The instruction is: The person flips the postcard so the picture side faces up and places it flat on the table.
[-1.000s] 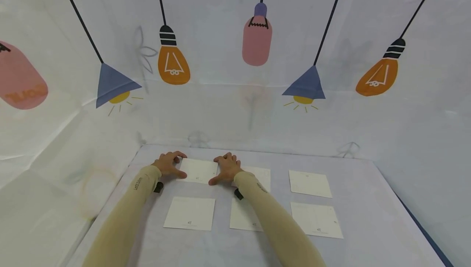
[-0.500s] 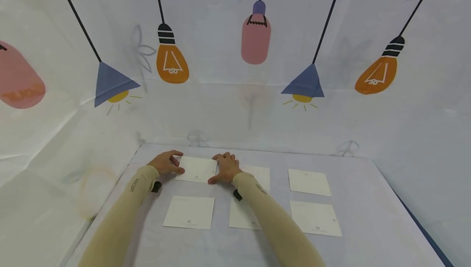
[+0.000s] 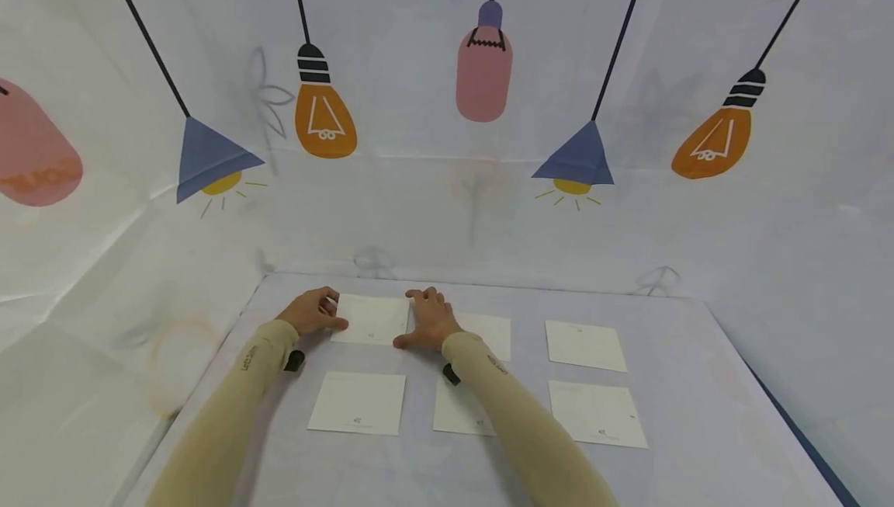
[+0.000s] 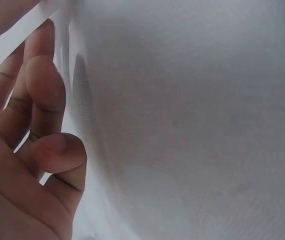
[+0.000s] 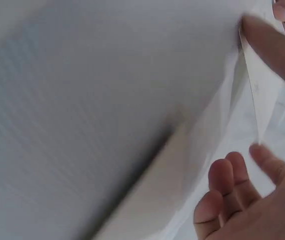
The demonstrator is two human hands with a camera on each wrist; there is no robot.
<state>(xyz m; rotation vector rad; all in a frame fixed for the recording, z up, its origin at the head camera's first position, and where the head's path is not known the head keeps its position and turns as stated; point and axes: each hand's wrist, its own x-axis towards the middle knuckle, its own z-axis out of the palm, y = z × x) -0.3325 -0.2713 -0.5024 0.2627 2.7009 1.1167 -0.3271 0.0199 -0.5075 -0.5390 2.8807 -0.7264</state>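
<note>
Cream rectangular paper card (image 3: 370, 319) is lying between the two bare hands at the far end of the white cloth-covered table (image 3: 698, 375), and tbh the change from a second ago is tiny: in the head view it's crept a touch left and away from the body, though a bit of that is just the head camera drifting. Left hand (image 3: 312, 313) has drawn its forefinger back off the far edge to the corner, curled, thumb on the card's left side, so I'd call it a pinch. Right hand (image 3: 431, 321) hasn't really changed, its thumb and forefinger bracketing the card's right edge corner to corner. To me that's a fine nudge, not a carry. A second cream rectangular card (image 3: 489, 332) is half hidden behind the right wrist, another (image 3: 457, 412) is partly covered by the beige fabric sleeve (image 3: 520, 414), and the tiny print is unreadable. Left wrist cam mostly gets blank white cloth; the loosely curled fingers are cut off at the side, and what they touch is hard to make out. Right wrist cam is blurry, but thumb and forefinger do sit at either end of the card's edge; can't tell if it's lifted at all.
</note>
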